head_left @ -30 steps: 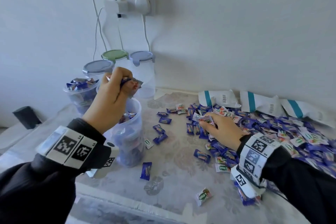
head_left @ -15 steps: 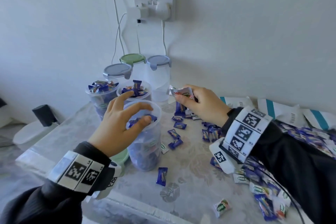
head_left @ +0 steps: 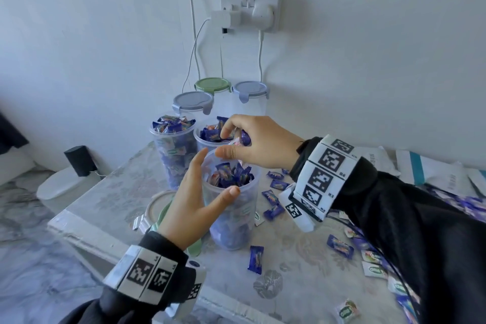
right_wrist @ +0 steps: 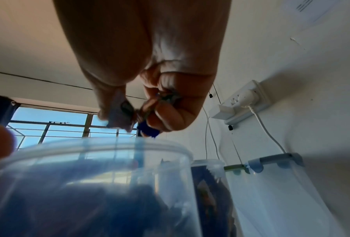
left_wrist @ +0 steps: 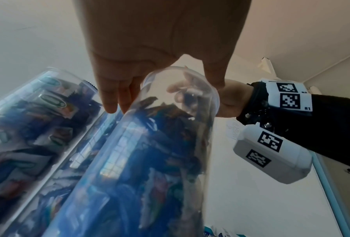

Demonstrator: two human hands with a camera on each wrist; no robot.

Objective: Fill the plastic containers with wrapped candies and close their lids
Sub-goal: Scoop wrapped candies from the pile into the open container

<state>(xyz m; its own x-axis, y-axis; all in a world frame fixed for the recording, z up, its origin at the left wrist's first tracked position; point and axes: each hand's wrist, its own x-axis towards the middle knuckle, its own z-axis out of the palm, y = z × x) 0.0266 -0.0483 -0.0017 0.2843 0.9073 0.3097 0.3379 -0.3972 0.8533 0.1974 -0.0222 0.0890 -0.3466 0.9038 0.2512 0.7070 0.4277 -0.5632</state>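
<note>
A clear plastic container (head_left: 232, 218) nearly full of blue wrapped candies stands near the table's front edge. My left hand (head_left: 217, 173) holds it by the upper part, thumb in front and fingers behind, which the left wrist view shows too for the container (left_wrist: 149, 160). My right hand (head_left: 226, 143) hovers just above its open mouth and pinches a few wrapped candies (head_left: 240, 139). From the right wrist view the candies (right_wrist: 147, 128) hang from curled fingers over the rim (right_wrist: 89, 147).
Two open, filled containers (head_left: 173, 144) (head_left: 210, 137) stand just behind. Three lidded ones (head_left: 193, 102) (head_left: 213, 85) (head_left: 251, 89) line the wall under a socket (head_left: 249, 8). A loose lid (head_left: 157, 205) lies left of my hand. Loose candies (head_left: 339, 246) and bags (head_left: 434, 173) lie to the right.
My right hand carried candies from the pile on the right to above the near container. My left hand came down from above the container and took hold of it.
</note>
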